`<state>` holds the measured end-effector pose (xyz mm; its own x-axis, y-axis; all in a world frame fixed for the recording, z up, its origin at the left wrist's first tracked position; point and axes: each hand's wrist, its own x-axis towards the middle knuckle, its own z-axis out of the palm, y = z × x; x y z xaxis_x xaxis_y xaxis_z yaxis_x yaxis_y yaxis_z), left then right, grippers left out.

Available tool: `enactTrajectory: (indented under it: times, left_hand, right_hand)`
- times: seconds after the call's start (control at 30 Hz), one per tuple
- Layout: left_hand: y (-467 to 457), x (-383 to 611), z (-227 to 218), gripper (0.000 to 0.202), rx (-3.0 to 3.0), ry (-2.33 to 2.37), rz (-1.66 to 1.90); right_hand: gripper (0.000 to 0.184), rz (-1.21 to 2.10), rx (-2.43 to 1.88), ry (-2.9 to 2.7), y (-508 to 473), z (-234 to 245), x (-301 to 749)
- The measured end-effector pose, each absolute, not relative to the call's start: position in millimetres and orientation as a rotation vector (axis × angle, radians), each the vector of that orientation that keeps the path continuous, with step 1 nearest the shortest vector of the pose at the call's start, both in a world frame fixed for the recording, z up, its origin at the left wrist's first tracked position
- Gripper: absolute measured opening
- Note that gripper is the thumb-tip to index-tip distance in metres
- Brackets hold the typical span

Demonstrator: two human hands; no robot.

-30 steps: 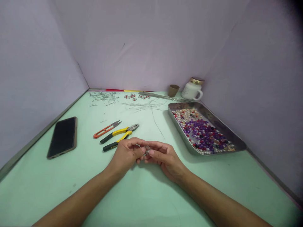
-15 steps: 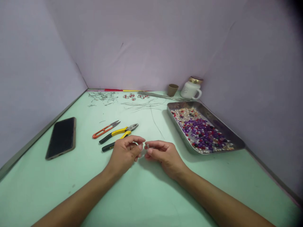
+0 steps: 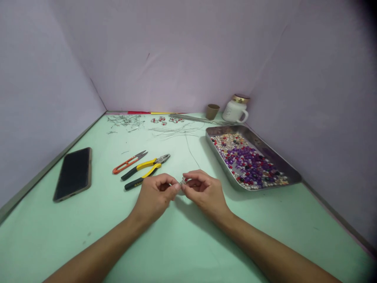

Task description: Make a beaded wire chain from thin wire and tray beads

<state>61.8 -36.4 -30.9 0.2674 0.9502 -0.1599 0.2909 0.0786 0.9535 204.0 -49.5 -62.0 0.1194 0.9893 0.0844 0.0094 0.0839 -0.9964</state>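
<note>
Between the fingertips of my right hand (image 3: pixel 207 192) is a small beaded piece (image 3: pixel 184 180), silvery with a touch of red. That hand is closed in a pinch on it. My left hand (image 3: pixel 158 193) is pinched too, thumb and forefinger meeting right beside the piece; whatever it grips is too small to make out. Just beyond the left hand lie yellow-and-black pliers (image 3: pixel 147 169), jaws pointing away to the right. Orange thread snips (image 3: pixel 129 162) rest to their left. A thin wire (image 3: pixel 191 151) runs across the table toward my right hand.
A metal tray (image 3: pixel 224 167) of mixed beads (image 3: pixel 250 161) stands at right. A phone (image 3: pixel 73 175) lies at left. Along the back are wire scraps (image 3: pixel 125 121), red-and-silver beaded pieces (image 3: pixel 160 120), long wires (image 3: pixel 203 120), a brown cup (image 3: pixel 212 112) and a white lidded mug (image 3: pixel 234 112).
My fingertips have drawn together around the beaded piece, which now shows some red. The left fingers have curled in more. The whole view has shifted slightly.
</note>
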Motion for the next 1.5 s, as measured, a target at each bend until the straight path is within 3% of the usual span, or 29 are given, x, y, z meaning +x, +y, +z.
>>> enactTrajectory:
  times: [1.5]
  left_hand:
    - [-36.5, 60.8, -28.1, 0.012, 1.768, 1.264, 0.810]
  right_hand:
    - [0.018, 1.041, -1.237, -1.148, -52.3, -60.3, 203.7]
